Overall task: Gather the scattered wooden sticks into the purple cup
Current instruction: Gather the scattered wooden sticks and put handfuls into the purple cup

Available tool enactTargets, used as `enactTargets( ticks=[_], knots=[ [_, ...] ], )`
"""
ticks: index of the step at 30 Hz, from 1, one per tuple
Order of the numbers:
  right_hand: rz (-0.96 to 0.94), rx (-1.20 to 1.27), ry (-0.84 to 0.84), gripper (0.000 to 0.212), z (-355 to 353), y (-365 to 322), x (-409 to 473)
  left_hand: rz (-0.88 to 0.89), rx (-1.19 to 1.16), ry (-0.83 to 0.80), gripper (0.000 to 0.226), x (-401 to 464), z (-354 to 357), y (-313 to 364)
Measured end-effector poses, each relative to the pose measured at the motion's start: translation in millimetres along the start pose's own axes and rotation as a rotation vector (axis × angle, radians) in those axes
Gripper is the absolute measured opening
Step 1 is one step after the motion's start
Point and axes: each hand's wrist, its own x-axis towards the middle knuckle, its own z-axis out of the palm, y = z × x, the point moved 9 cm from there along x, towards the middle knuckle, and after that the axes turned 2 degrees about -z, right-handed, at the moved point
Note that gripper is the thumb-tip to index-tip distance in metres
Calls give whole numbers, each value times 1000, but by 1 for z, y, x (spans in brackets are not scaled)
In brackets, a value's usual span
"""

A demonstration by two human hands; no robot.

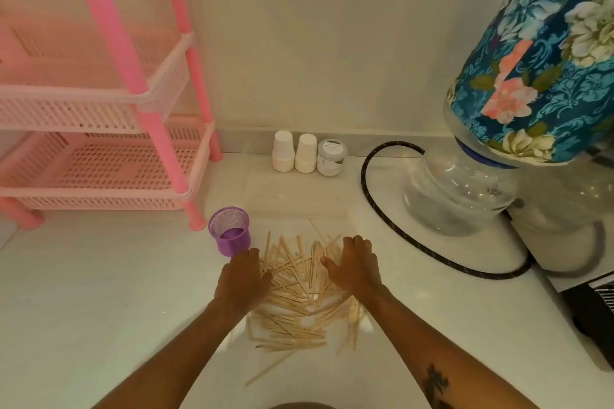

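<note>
Both hands lie flat, fingers straight: left hand (240,279) and right hand (357,267) bracket the wooden sticks (295,302), heaped crisscross on the floor, pointing every way; purple cup (230,236) stands upright just beyond the left fingertips

One purple cup (229,231), two white cups (283,151), one jar (332,157).

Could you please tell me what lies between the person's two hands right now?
In the head view, the scattered sticks lie on the floor between the left hand and right hand; nothing else sits in that gap.
</note>
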Motion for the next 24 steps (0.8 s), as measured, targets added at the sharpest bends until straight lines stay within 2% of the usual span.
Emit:
enactTargets(
  ticks=[2, 7, 12, 17, 24],
  knots=[
    [54, -12, -37, 77, 4, 3, 1, -68, -22, -44, 59, 3, 6, -4],
    [114, -10, -119, 99, 18, 2, 3, -99, 10, -52, 62, 11, 16, -3],
    [126, -18, -128, 109, 31, -5, 6, -105, 35, -51, 70, 20, 21, 4],
    [85, -66, -107, 102, 33, -12, 7, -88, 39, -57, 71, 27, 27, 12],
    [65, -31, -104, 74, 33, -18, 11, -53, 34, -44, 53, 33, 32, 20]
  ],
)
